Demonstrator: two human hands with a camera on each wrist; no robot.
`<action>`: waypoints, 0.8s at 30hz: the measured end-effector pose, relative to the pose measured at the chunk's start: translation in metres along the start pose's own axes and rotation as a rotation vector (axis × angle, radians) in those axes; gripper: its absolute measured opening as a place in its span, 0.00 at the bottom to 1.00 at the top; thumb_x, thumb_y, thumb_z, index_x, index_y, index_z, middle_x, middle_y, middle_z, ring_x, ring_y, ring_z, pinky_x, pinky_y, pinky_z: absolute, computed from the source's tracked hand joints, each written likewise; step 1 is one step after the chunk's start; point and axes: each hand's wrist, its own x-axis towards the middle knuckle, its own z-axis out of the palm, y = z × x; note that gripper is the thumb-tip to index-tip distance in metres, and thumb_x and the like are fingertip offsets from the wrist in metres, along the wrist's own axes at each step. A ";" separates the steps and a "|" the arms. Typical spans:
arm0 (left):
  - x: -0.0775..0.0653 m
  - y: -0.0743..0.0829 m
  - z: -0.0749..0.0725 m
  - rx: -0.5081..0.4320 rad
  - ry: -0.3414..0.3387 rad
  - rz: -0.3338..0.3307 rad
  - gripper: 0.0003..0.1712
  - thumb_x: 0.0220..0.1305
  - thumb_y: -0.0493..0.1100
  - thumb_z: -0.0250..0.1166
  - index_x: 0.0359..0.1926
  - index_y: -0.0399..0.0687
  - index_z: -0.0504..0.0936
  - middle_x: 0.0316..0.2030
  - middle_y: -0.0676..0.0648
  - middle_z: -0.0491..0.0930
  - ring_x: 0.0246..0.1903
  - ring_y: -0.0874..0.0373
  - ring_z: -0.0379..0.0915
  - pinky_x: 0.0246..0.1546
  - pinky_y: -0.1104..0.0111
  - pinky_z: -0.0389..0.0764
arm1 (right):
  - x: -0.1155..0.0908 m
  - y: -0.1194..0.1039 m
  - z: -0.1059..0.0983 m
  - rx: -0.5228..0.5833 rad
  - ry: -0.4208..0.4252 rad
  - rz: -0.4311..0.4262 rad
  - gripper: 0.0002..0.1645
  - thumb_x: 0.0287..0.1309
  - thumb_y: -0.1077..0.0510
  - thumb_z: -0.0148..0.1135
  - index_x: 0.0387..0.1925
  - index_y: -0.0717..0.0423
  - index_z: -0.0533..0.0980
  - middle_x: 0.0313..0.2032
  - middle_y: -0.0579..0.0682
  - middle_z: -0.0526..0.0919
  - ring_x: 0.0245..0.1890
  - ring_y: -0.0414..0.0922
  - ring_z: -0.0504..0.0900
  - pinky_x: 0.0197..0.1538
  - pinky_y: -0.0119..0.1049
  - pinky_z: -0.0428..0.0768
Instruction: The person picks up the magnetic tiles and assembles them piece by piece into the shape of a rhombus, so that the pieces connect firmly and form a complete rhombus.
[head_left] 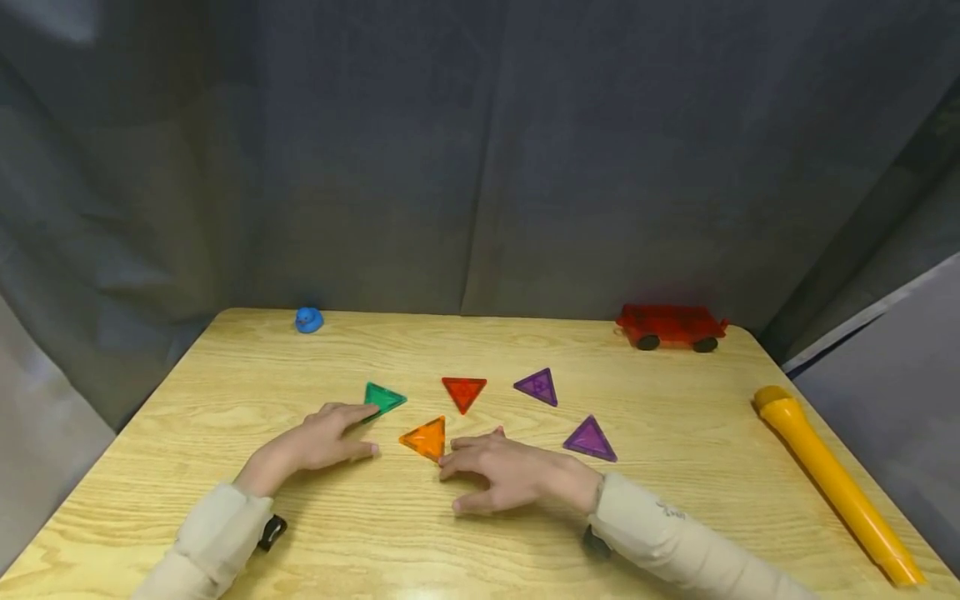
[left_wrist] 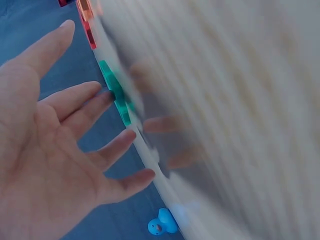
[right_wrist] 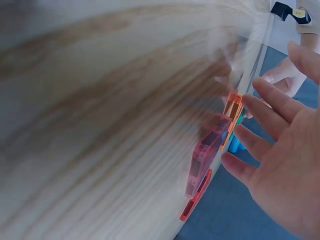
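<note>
My left hand (head_left: 318, 442) reaches over a green triangular magnetic tile (head_left: 384, 397), its fingertips at the tile's near edge and its fingers loosely extended. In the left wrist view, a fingertip meets the green tile while the thumb stands apart. My right hand (head_left: 512, 473) hovers low with relaxed, spread fingers, the fingertips beside an orange triangular tile (head_left: 427, 437). A pinkish-red tile (right_wrist: 206, 152) lies by those fingers in the right wrist view; the hand hides most of it from the head view. A red triangular tile (head_left: 464, 392) sits just beyond.
Two purple triangular tiles, a farther one (head_left: 540, 387) and a nearer one (head_left: 591, 439), lie to the right. A blue rubber duck (head_left: 308, 320) and a red wheeled car base (head_left: 671, 325) stand at the back edge. Along the right edge lies a yellow toy microphone-shaped stick (head_left: 836, 479).
</note>
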 end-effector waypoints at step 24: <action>-0.009 0.005 -0.001 -0.204 -0.038 0.116 0.38 0.65 0.51 0.61 0.69 0.35 0.61 0.65 0.32 0.63 0.64 0.33 0.56 0.60 0.44 0.63 | 0.000 0.009 -0.012 0.225 0.163 0.060 0.31 0.61 0.45 0.61 0.62 0.53 0.71 0.62 0.51 0.71 0.62 0.48 0.69 0.64 0.45 0.67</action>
